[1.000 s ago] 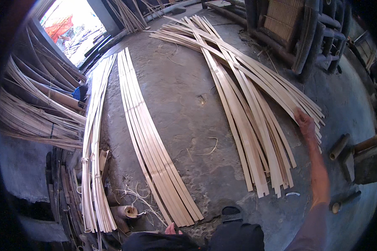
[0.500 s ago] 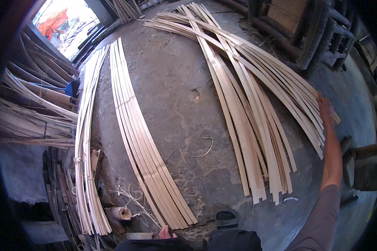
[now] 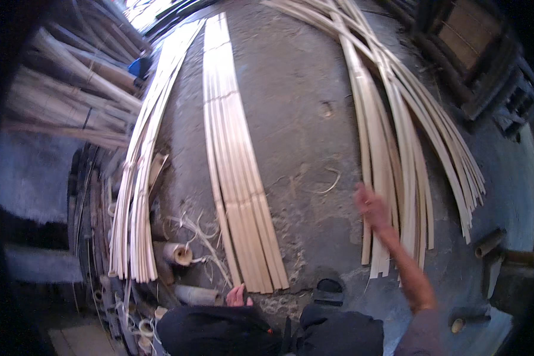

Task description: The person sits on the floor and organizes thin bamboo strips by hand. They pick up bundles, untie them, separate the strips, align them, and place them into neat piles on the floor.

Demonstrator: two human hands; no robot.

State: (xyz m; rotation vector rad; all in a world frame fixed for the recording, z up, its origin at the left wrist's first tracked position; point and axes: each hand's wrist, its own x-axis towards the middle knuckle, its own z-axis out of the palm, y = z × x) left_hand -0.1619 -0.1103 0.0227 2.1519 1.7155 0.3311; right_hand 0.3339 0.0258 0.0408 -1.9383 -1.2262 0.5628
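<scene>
My right hand [image 3: 372, 207] reaches out over the floor at the left edge of a fanned pile of long pale bamboo strips [image 3: 397, 154]. It is blurred, and I see nothing in it. My left hand [image 3: 237, 295] shows only partly above my dark-clothed knees [image 3: 219, 329], right at the near end of a flat, neat row of bamboo strips [image 3: 234, 178]. Its fingers are partly hidden. A third bundle of bamboo strips [image 3: 139, 178] lies further left.
Short bamboo tube pieces [image 3: 177, 254] and loose shavings [image 3: 204, 237] lie by my left knee. Stacked bamboo poles [image 3: 71, 101] line the left wall. A dark sandal [image 3: 329, 291] is at my feet. Wooden frames [image 3: 474, 35] stand at the far right, with bamboo stubs [image 3: 489, 242] nearby.
My right hand has swung from the right edge of the fanned pile to its left edge, nearer me. The view has tilted down and closer to the floor.
</scene>
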